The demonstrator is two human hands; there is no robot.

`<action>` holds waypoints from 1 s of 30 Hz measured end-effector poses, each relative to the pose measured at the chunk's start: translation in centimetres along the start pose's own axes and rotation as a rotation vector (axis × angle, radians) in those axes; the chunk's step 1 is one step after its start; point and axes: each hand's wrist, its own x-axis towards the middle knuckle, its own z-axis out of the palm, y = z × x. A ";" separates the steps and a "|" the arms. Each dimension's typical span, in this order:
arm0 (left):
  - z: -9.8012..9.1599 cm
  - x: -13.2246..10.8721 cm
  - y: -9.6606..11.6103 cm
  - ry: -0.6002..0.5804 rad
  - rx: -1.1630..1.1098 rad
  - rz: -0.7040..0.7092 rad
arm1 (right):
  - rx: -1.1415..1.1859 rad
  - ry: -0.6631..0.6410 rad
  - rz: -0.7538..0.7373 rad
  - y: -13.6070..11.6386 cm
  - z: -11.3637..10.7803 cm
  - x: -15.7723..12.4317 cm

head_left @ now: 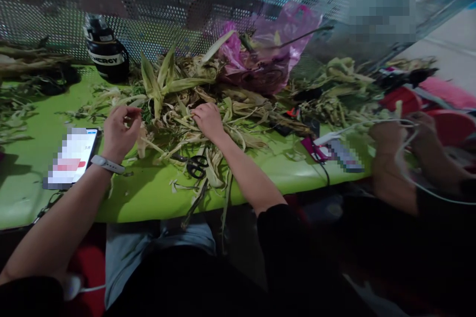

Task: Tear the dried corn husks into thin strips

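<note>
Corn husks (160, 86) are lying in a loose, tangled heap across the middle of a bright green table (143, 200), some leaves showing pale green and others dry brown. I am holding my left hand (122, 131) at the left side of the heap, its fingers loosely curled with a narrow gap to the thumb; whether anything is between them I cannot tell. My right hand (208, 120) is resting at the centre of the heap, fingers bending down among the strips, and I cannot tell whether they are gripping one. On my left wrist I am wearing a pale wristband (107, 164). Black-handled scissors (196, 166) are lying on the near side of the heap, between my forearms, and a few long strips are hanging over the table's near edge. To the left, a lit phone (76, 156) is lying face up beside my left wrist. Farther back, a dark bottle (107, 59) is standing at the left, and a pink plastic bag (273, 57) is sitting behind the husks, before a perforated screen (156, 15). At the right, another person's hands (388, 138) are working over the same table.
</note>
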 end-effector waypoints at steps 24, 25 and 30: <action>-1.0 -0.3 7.9 -0.223 -0.135 0.313 | 1.099 0.454 -0.029 -9.6 -9.7 -3.8; -0.9 -0.3 8.2 -0.217 -0.149 0.316 | 1.098 0.453 -0.038 -9.9 -9.9 -3.9; -0.4 0.2 9.4 -0.110 -0.194 0.295 | 0.973 0.423 -0.084 -10.7 -11.3 -4.8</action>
